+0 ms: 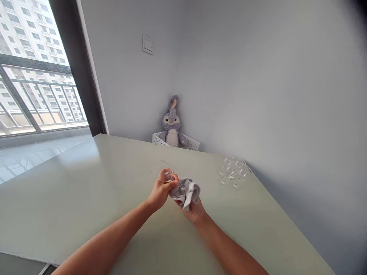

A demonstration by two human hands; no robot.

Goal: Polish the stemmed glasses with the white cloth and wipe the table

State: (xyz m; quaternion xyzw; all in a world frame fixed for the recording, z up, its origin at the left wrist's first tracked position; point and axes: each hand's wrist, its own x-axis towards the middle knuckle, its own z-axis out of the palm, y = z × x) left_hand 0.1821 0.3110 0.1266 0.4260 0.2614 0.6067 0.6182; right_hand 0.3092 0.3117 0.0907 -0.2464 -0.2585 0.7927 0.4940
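My left hand [164, 188] grips a clear wine glass [168, 175], held tilted above the middle of the table. In my right hand [193, 211] lies a grey-white cloth [189, 194], its folds bunched over the palm and against the glass. The two hands are close together. Several clear stemmed glasses [231, 170] stand in a group farther right on the table, near its right edge.
The pale green table [120, 168] reaches back towards the corner. Behind its far edge, a purple plush toy [172, 128] sits in a white perforated basket [195, 144]. Walls border the right and back; a window with railings is at the left.
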